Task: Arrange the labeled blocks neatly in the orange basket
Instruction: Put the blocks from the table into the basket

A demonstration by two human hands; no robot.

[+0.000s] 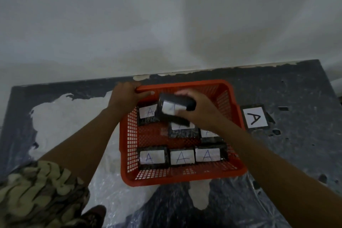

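Basket [229, 96]: left hand [124, 96] grips far rim. Right hand [199, 110] clasps tilted block [173, 107] above back row. Advice: level it, label up, seat flush beside neighbours. One block [255, 118] outside, right.

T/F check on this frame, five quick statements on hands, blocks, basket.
1. The left hand grips the basket rim. True.
2. The right hand is empty. False: it holds a block above the basket.
3. A row of three blocks lies along the basket's near wall. True.
4. All blocks are inside the basket. False: one block lies on the table, right of the basket.
5. The visible labels read B. False: every label that can be read shows A.
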